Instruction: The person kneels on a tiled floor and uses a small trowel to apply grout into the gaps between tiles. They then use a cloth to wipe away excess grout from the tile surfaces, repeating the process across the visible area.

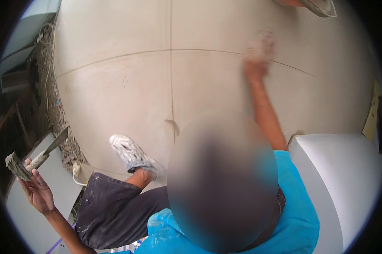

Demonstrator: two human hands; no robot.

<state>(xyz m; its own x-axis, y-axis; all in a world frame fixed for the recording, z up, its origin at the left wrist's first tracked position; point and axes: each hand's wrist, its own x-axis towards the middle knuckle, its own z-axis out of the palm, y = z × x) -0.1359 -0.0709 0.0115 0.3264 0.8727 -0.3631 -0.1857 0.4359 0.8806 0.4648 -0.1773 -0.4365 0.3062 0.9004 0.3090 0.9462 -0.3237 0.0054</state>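
Pale beige floor tiles (127, 84) with thin dark joints fill the head view. Your right hand (258, 55) is stretched out onto the tile near a joint line; it is blurred, so you cannot tell whether it is flat, closed or holding anything. Your left hand (36, 186) is raised at the left edge, fingers closed around a mortar-caked trowel (43, 156), blade pointing up and right, clear of the floor. A pale shoe (134, 154) rests on the tile below the joint crossing. A white block (339, 178) stands at right.

Risk, as a judgement: mortar may drop from the raised trowel onto tile, or the planted foot may press on a tile.

No container is visible in this view.
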